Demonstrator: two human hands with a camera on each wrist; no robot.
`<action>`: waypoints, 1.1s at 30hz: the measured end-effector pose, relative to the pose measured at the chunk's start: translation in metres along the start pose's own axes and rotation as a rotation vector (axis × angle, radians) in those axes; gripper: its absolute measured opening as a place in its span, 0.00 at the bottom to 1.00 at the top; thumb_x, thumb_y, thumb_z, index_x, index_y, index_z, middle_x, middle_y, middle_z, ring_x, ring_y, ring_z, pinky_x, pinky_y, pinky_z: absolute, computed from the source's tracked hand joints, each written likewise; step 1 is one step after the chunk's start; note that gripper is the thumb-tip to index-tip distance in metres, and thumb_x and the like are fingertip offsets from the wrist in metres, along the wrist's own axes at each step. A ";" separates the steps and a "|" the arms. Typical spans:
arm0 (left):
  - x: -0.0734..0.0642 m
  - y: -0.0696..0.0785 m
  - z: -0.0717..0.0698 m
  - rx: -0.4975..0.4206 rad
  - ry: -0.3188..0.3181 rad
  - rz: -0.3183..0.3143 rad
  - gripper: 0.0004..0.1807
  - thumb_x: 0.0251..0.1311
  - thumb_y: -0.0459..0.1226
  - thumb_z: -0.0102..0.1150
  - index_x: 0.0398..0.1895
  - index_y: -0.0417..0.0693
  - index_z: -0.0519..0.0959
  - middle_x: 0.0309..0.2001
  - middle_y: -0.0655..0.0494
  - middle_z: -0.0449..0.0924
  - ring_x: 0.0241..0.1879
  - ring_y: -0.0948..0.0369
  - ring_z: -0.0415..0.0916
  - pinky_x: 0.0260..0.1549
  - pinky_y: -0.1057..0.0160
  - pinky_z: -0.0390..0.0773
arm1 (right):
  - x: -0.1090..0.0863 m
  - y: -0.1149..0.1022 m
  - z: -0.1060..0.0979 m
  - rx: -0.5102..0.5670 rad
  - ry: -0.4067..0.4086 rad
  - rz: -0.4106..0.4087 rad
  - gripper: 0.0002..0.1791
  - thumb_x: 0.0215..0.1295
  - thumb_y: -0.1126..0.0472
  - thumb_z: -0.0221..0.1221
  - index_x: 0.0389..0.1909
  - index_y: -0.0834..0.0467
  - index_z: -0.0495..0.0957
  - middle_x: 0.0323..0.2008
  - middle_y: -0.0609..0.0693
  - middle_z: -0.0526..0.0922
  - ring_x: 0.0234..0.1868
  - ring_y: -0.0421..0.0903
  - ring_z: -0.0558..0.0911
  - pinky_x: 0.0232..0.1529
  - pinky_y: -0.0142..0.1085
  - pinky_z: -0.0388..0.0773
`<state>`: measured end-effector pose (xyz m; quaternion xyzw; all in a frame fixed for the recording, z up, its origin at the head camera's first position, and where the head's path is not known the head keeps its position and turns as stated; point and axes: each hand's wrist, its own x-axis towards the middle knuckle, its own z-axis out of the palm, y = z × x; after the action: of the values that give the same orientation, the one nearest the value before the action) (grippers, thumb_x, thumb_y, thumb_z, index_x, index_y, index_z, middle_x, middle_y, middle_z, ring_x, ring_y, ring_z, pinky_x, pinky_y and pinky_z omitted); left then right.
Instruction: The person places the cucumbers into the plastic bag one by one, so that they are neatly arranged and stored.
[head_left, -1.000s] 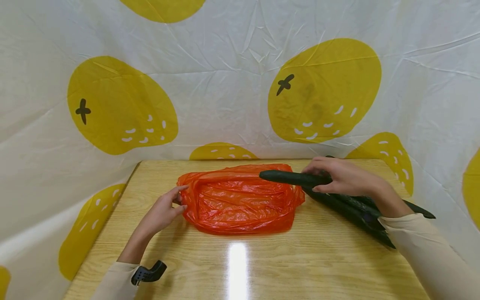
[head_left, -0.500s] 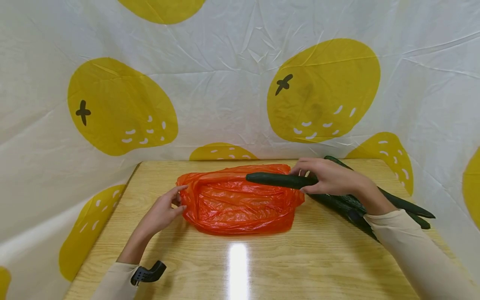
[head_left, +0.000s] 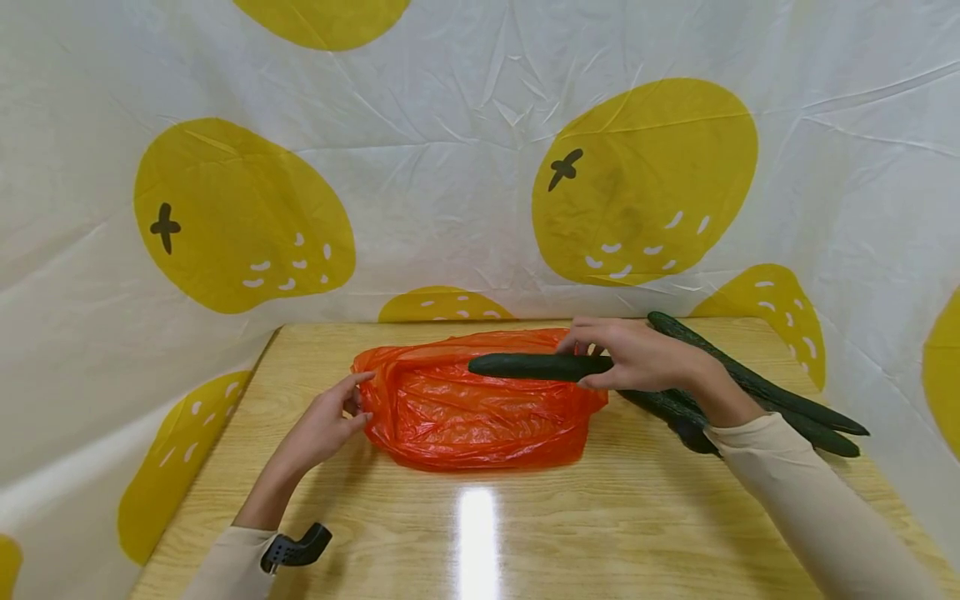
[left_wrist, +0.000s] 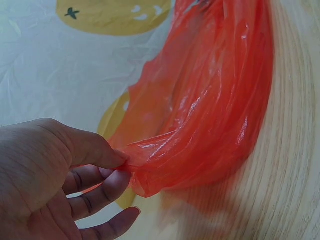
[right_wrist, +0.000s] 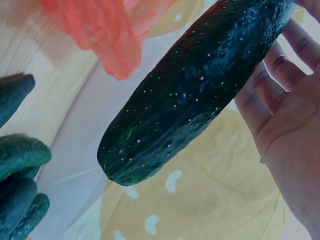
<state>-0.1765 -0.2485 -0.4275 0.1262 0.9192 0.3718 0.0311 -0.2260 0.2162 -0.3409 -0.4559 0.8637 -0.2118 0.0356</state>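
Near side: the light wood-grain desk (head_left: 375,542) carries a bright streak of reflected light at its near part. A beige sleeve (head_left: 232,571) comes in from the near left, with a black curved band (head_left: 296,546) at the wrist.

Left grip (head_left: 322,425) (bare hand): thumb and fingers pinch the film at the left end of a crumpled, translucent orange-red plastic bag (head_left: 480,456); the left wrist view confirms contact. Bag lies mouth up, about midway between the desk's left and right edges, closer to the far edge.

Right grip (head_left: 637,357) (bare hand): grasps a long, dark green, bumpy cucumber (head_left: 525,366) by its right end. Held cucumber lies nearly parallel to the desk's far edge, across the right-hand part of the bag as the head camera sees it. Height over the bag: cannot tell.

Toward the far right corner: a loose group of long dark green cucumbers (head_left: 757,383), reaching the far and right edges. Forearm hides part; exact count not determined.

Progress (judged): early. Done: bag mouth spread, one cucumber off the desk and above the bag. Left: held cucumber not released; all others in view lie outside the bag.

Beyond the far edge: white cloth (head_left: 450,217) printed with yellow fruit shapes.
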 end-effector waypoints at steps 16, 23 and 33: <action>0.000 0.002 0.000 0.001 -0.013 0.007 0.35 0.60 0.22 0.60 0.72 0.37 0.66 0.37 0.50 0.76 0.38 0.57 0.76 0.34 0.64 0.80 | 0.030 -0.014 0.012 0.052 -0.061 -0.005 0.22 0.63 0.54 0.69 0.58 0.45 0.79 0.53 0.38 0.78 0.50 0.40 0.79 0.53 0.45 0.78; -0.001 0.003 0.000 -0.003 -0.019 0.001 0.35 0.60 0.22 0.60 0.72 0.37 0.66 0.37 0.50 0.76 0.38 0.57 0.76 0.34 0.64 0.80 | 0.041 -0.017 0.021 0.082 -0.067 -0.049 0.22 0.64 0.53 0.70 0.59 0.46 0.79 0.53 0.39 0.78 0.50 0.41 0.79 0.52 0.46 0.79; -0.001 0.005 -0.001 0.000 -0.020 -0.005 0.34 0.61 0.23 0.62 0.72 0.37 0.66 0.37 0.50 0.77 0.38 0.57 0.77 0.34 0.64 0.80 | 0.058 -0.021 0.034 0.118 -0.091 -0.087 0.22 0.64 0.55 0.69 0.58 0.47 0.78 0.50 0.39 0.79 0.49 0.41 0.78 0.52 0.45 0.79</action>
<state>-0.1751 -0.2462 -0.4235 0.1274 0.9192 0.3704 0.0412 -0.2348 0.1482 -0.3556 -0.4993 0.8266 -0.2428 0.0922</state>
